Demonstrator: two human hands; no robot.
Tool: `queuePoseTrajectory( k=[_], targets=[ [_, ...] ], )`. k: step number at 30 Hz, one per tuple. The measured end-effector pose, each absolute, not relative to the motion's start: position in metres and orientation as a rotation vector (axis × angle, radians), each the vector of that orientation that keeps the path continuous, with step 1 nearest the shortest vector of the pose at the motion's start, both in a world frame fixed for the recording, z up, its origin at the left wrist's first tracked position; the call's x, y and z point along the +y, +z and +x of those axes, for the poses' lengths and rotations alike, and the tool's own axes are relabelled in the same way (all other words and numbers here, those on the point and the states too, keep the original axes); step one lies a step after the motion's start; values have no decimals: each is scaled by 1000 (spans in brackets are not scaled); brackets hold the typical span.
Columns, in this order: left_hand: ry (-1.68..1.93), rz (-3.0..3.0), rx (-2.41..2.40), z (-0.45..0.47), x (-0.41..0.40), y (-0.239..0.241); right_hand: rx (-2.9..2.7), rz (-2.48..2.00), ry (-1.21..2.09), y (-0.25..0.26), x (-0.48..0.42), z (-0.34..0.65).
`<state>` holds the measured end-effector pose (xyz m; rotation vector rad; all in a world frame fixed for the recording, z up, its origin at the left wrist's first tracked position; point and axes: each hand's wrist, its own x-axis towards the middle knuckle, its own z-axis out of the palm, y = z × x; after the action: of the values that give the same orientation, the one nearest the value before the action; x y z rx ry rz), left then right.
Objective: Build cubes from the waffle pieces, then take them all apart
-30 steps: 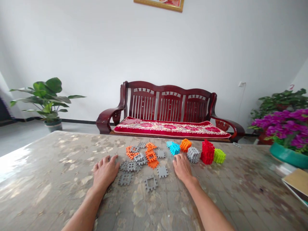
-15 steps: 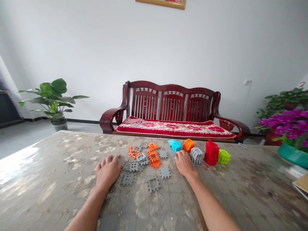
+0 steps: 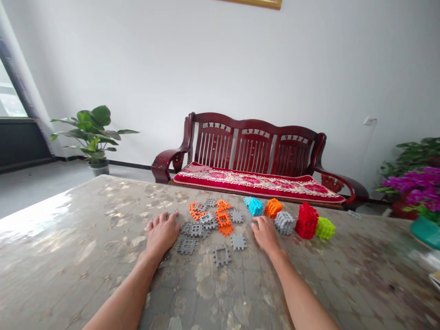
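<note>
My left hand (image 3: 161, 233) lies flat and open on the table (image 3: 68, 256), just left of a scatter of flat grey tiles (image 3: 195, 229) and orange tiles (image 3: 222, 217). My right hand (image 3: 264, 233) rests palm down with fingers out, to the right of the loose tiles and just short of a grey cube (image 3: 284, 222). Behind it stand a blue cube (image 3: 255, 206) and an orange cube (image 3: 273, 207). Further right are a red cube stack (image 3: 306, 221) and a green cube (image 3: 325, 228). Neither hand holds anything.
A dark wooden bench (image 3: 254, 146) with a red cushion stands behind the table. A leafy potted plant (image 3: 92, 133) is at the left by the wall. A teal pot with purple flowers (image 3: 417, 195) sits at the table's right edge.
The view has swung leftwards and tilted a little, so the bench and the tiles have shifted right in the picture. Both hands stay flat on the table in the same places.
</note>
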<state>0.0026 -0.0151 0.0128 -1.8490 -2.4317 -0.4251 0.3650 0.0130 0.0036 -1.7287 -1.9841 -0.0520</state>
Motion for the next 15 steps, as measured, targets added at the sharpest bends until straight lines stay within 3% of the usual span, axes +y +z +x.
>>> queuePoseTrajectory(
  k=[7, 15],
  targets=[
    [-434, -1870, -2421, 2, -15, 14, -1973, -1350, 513, 1, -17, 358],
    [-439, -1863, -2433, 4, -16, 17, -2096, -1392, 417, 11, -33, 342]
  ],
)
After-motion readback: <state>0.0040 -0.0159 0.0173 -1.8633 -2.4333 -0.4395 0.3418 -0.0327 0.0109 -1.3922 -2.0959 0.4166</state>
